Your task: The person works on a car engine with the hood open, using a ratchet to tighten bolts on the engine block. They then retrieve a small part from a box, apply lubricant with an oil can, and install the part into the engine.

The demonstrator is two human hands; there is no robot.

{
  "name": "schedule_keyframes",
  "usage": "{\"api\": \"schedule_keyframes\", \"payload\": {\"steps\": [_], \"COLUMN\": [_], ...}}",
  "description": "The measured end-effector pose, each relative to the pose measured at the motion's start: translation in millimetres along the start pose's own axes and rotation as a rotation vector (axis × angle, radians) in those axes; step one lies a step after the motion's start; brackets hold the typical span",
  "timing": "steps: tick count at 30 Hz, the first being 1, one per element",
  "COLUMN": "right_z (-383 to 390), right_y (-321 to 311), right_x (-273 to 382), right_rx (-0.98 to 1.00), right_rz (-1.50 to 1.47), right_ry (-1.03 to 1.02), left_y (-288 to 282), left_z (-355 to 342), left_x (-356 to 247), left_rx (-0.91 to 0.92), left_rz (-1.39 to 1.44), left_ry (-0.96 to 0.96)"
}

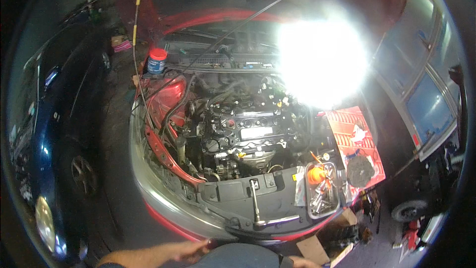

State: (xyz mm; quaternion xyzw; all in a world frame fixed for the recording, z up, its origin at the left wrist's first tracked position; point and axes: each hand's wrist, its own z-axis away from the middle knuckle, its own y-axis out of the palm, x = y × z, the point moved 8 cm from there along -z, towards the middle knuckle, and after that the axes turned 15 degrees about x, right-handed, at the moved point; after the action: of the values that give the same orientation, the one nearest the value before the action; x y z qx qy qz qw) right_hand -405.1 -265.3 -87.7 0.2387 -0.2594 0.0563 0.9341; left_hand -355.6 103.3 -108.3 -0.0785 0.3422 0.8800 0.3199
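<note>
My left hand [191, 250] is low in the view, close to my body and in front of the car's bumper. Its fingers look loosely stretched out, with nothing seen in them. Only part of my right hand [303, 262] shows at the lower edge; its fingers are hidden. Ahead of both hands, a chrome ratchet [277, 220] with a long extension [256, 201] lies on the black front panel [223, 193]. Right of it stands a metal tray [309, 203] of sockets and an orange item [316, 174]. Beyond lies the uncovered engine [253, 124].
A red tool case [374, 151] with a dark round pad [360, 171] sits at the right fender. A blue tub [155, 65] with a red lid stands far left. Glare from a lamp [322, 62] hides the far right. A dark blue car [44, 154] is alongside.
</note>
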Motion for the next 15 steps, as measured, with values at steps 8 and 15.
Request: {"api": "schedule_keyframes", "payload": {"steps": [8, 15], "right_z": [-16.8, -77.5], "right_y": [-4.4, -24.8], "right_x": [185.8, 251.5], "right_rx": [-0.726, -1.117], "right_rz": [0.974, 1.395], "right_ry": [-0.658, -0.742], "left_y": [-135.1, -226.9], "left_z": [141.2, 230.0], "left_x": [-337.0, -509.9], "left_rx": [-0.503, -1.226], "left_rz": [-0.48, -0.696], "left_ry": [1.088, 1.273]}}
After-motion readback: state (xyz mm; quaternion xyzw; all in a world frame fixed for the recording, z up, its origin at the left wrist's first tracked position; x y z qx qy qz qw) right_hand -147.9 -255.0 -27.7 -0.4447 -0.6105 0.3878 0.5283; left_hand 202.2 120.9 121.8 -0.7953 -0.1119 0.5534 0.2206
